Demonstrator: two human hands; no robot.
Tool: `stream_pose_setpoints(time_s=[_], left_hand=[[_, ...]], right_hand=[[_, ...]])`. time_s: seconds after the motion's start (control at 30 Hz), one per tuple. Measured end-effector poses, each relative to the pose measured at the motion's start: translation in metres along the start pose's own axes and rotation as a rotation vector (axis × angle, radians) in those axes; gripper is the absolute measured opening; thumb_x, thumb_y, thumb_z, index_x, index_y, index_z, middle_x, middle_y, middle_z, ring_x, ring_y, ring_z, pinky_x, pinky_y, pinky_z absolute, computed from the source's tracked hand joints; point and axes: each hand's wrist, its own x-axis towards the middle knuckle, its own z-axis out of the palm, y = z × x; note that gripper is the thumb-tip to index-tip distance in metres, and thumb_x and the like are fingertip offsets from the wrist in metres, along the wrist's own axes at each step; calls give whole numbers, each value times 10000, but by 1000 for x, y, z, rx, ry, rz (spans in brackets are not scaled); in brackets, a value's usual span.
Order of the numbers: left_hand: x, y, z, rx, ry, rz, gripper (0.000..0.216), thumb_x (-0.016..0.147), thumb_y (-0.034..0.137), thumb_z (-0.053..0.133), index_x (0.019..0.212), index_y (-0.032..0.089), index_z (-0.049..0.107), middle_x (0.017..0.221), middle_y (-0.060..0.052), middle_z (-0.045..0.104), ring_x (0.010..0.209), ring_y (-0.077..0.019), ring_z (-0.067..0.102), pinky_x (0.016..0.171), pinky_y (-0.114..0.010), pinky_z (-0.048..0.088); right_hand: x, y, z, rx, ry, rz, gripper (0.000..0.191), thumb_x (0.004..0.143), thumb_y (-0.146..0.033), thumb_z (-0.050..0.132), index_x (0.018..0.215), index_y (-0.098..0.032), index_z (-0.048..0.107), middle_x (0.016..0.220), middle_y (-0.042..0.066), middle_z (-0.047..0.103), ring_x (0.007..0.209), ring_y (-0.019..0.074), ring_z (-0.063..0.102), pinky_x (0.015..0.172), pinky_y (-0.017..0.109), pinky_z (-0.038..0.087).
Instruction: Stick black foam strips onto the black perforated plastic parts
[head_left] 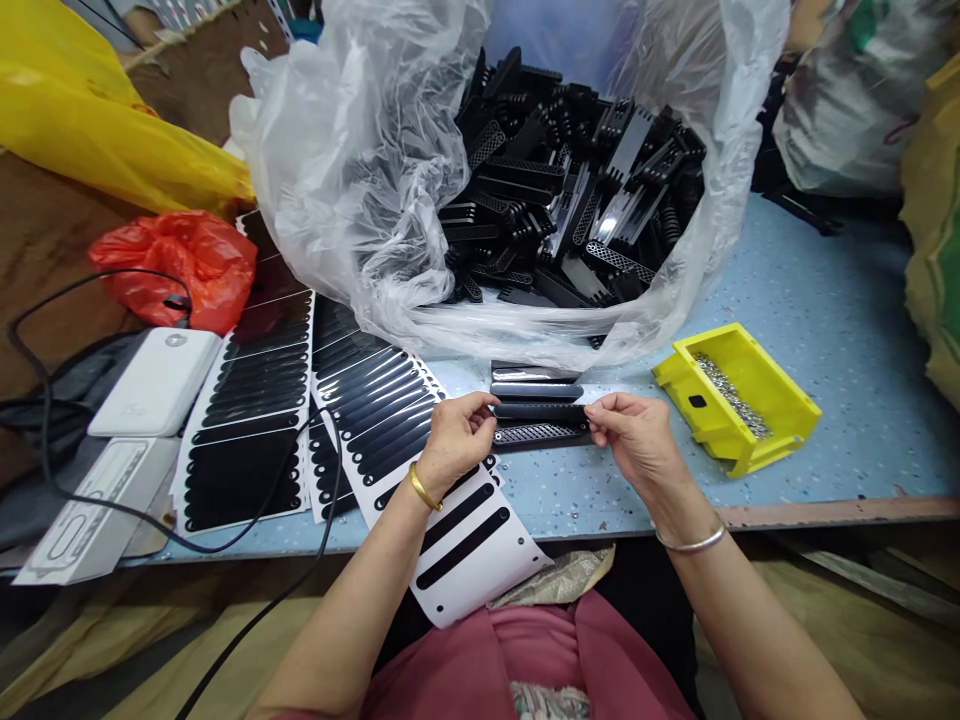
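Head view: hands [459, 432] [636, 432] pinch slim, straight black strip [540, 412].

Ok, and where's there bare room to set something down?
Widest: blue tabletop right of the yellow bin, up to the white plastic bag beyond. Narrower: between the right hand and that bin. Crowded: the left, with sheets of black strips, power bank and red plastic bag; the back, under the translucent bag of black parts.

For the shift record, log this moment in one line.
left hand: pinching black strip, left end | right hand: pinching its right end | yellow bin: small metal parts inside
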Motion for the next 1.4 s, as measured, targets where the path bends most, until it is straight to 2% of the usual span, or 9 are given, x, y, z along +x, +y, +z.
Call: stream_pose_setpoints(time_s=[0.3,0.8,1.03,1.4], left_hand=[[2,1,-1,-5,-9,-21,187,710,155,634,859,174,747,572,21,631,537,-117,596,539,-211,476],[1,-1,-1,11,-23,-6,196,719,166,624,872,175,747,619,4,666,568,-126,617,558,-213,487],[1,-2,1,8,-8,-9,196,849,281,563,799,181,723,589,5,648,557,-134,623,557,-219,470],[3,-8,5,66,22,-14,174,830,243,559,821,190,724,578,12,646,517,-134,612,539,-227,453]], right_hand=[[-3,-3,0,-33,-34,-83,229,591,-281,862,549,-160,672,500,-5,582,402,80,465,381,220,336],[-4,-4,3,-42,-21,-64,229,592,-273,860,546,-163,664,505,-10,582,402,79,471,384,221,354],[0,-1,0,-46,-23,-81,239,599,-285,852,550,-163,653,499,-10,578,397,80,465,375,220,348],[0,2,0,-31,-2,-69,221,585,-272,852,538,-160,666,492,-8,585,388,75,464,379,214,337]])
